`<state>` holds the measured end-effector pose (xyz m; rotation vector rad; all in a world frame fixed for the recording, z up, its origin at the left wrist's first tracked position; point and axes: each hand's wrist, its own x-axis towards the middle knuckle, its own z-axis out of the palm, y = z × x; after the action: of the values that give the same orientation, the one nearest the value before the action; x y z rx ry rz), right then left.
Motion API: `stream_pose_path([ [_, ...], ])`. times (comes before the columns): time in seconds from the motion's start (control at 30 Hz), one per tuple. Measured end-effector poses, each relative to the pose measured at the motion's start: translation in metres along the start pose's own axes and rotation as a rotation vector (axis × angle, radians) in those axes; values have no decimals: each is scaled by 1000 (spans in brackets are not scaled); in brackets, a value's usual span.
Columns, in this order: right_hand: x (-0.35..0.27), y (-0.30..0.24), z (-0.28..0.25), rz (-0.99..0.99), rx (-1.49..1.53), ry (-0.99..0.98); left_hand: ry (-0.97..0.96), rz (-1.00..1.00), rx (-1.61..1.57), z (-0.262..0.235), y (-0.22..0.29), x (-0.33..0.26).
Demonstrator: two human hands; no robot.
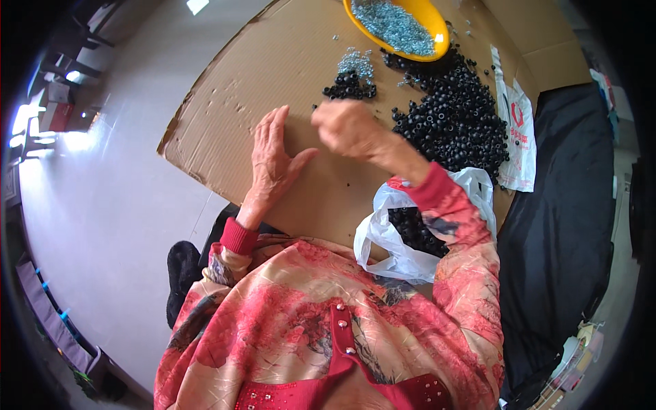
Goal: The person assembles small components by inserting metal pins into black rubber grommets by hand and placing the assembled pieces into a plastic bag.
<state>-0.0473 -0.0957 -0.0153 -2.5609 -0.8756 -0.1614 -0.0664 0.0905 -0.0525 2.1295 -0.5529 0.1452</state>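
Observation:
My left hand (270,158) rests over the cardboard, its fingers stretched out and the thumb apart, with nothing in it. To its right, my right hand (355,133) is closed, fingers curled in; whatever they hold is hidden. Just beyond the right hand lies a small heap of black ring-like plastic pieces (350,87), next to a little pile of silver screw-like metal parts (357,64). A much larger heap of the same black pieces (451,119) spreads to the right. Under my right forearm sits a white plastic bag (374,236), open, with more black pieces (412,229) inside.
A yellow bowl (443,44) full of small silver metal parts (393,26) stands at the far side of the cardboard sheet (229,113). A flattened white bag with red print (521,147) lies along the right edge. Black fabric (567,205) covers something beyond.

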Motion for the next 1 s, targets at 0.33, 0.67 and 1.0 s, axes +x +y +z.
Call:
stream_pose_path([
  [0.33, -17, -63, -108, 16, -21, 518, 37, -5, -78, 2, 0, 4],
  [0.67, -34, -9, -68, 259, 80, 206, -4, 58, -19, 0, 0, 10],
  [1.0, -41, -9, -70, 191, 90, 148, -72, 82, 20, -2, -1, 3],
])
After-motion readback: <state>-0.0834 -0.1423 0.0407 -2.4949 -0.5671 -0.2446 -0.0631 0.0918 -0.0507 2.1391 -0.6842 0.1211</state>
